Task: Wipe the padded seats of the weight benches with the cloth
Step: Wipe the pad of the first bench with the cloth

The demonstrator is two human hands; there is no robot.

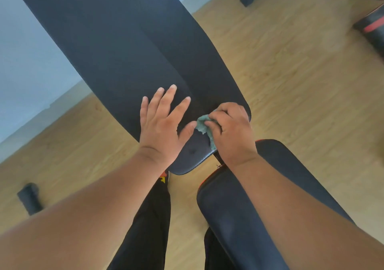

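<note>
The small, crumpled grey-green cloth (204, 127) sat bunched at the lower end of the long black padded backrest (116, 47), pinned there under the right hand (230, 132), whose fingers were curled tight around it so that only a ragged edge showed at the hand's nine o'clock side. The left hand (163, 128) lay just beside it at nine o'clock, flat and spread wide on the pad, holding nothing, its thumb almost touching the cloth. By my reckoning the wiping was under way but far from finished: the cloth was working only the bottom corner of this pad, and I could not tell which stretches had already been covered. The backrest's vinyl looked matte and faintly textured, with a few dull smudges near its rounded tip. At five o'clock from the cloth, the shorter black padded seat with red piping (239, 207) looked dull and dusty. Another red-and-black bench (372, 28) waited on the pale wooden floor (291, 72) towards two o'clock.
</note>
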